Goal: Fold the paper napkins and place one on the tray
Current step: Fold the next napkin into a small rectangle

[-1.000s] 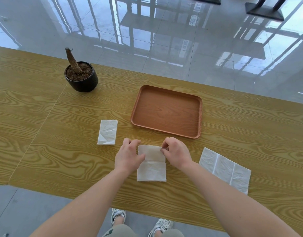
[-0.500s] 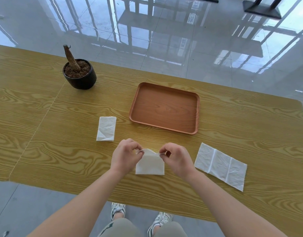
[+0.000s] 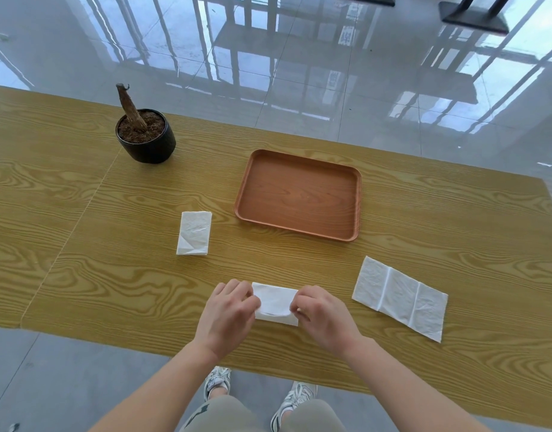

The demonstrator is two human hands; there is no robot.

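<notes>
A white napkin point(image 3: 275, 302) lies near the table's front edge, doubled over towards me. My left hand point(image 3: 228, 310) pinches its left side and my right hand point(image 3: 319, 313) pinches its right side, fingers curled on the folded flap. A folded napkin point(image 3: 194, 232) lies to the left of the brown tray point(image 3: 299, 227). An unfolded, creased napkin point(image 3: 399, 296) lies flat to the right of my right hand. The tray holds nothing.
A black pot point(image 3: 147, 141) with soil and a bare stub stands at the back left. The wooden table point(image 3: 97, 275) has a seam running diagonally on the left. Glossy tiled floor lies beyond the far edge; my shoes show below the near edge.
The napkin's far flap has been lifted and brought over towards me, making it half as long. Both hands moved nearer with it.
</notes>
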